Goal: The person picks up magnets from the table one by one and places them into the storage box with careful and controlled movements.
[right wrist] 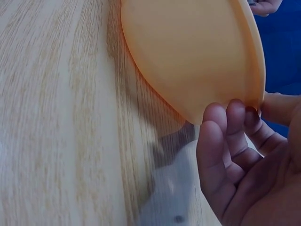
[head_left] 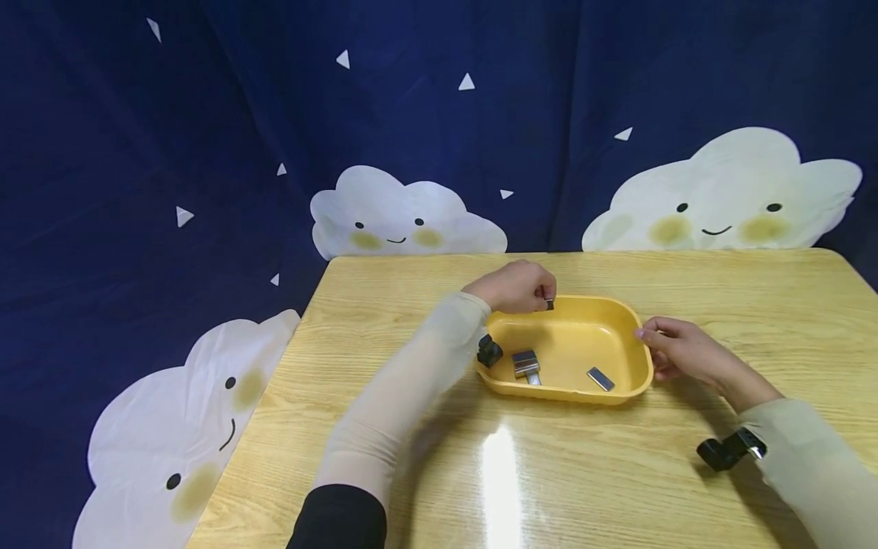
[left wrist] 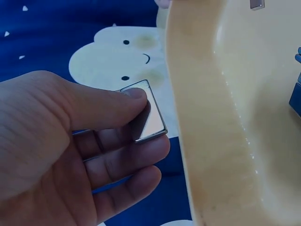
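My left hand [head_left: 513, 287] is over the far left rim of a yellow plastic basin [head_left: 565, 335]. Between thumb and fingers it pinches a small, flat, shiny rectangular metal piece [left wrist: 154, 117], whose mirror-like face shows in the left wrist view. At the basin's right end, my right hand [head_left: 686, 354] grips the rim, thumb on top and fingers against the outer wall [right wrist: 188, 56]. Inside the basin, a small silver metal bar [head_left: 600, 379] lies toward the right. To the left sits a dark-and-silver blocky metal item [head_left: 526, 364] with a narrower part toward me; its kind is unclear.
The basin stands on a light wooden table [head_left: 583, 473], toward its far side. Behind the table hangs a dark blue curtain [head_left: 425, 99] with smiling clouds and white triangles. A black wrist camera [head_left: 728, 450] sits at the right sleeve.
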Tool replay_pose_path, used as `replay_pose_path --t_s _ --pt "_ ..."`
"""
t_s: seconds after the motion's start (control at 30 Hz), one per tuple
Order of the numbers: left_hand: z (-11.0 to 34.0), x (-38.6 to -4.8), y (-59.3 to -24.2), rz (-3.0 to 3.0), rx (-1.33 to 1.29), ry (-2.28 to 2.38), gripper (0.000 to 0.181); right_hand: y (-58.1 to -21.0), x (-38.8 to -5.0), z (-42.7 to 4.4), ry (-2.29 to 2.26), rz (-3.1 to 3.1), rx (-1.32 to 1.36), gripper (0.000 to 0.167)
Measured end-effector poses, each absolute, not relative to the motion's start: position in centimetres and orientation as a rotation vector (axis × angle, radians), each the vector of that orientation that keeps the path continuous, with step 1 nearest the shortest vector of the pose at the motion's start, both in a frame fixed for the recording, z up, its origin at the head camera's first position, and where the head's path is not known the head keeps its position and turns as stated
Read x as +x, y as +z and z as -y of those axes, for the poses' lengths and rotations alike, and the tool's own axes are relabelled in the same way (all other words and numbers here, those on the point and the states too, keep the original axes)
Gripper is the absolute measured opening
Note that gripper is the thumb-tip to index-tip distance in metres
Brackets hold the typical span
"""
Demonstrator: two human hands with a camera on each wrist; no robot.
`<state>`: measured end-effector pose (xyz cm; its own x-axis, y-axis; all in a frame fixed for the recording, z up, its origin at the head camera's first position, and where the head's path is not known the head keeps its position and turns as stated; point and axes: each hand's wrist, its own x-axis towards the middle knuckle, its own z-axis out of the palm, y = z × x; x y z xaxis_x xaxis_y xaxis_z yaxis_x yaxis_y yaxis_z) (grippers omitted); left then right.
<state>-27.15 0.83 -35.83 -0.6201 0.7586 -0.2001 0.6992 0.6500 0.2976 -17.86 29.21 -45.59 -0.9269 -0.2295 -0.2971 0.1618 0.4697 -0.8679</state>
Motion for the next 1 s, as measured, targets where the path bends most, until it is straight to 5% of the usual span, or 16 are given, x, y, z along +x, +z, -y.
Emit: replay_pose_path --t_s 1.0 --pt "-4.5 -27.1 -39.9 -2.566 1.218 0.199 0.009 -45.7 -17.8 -29.3 -1.42 -2.353 -0.052 0.038"
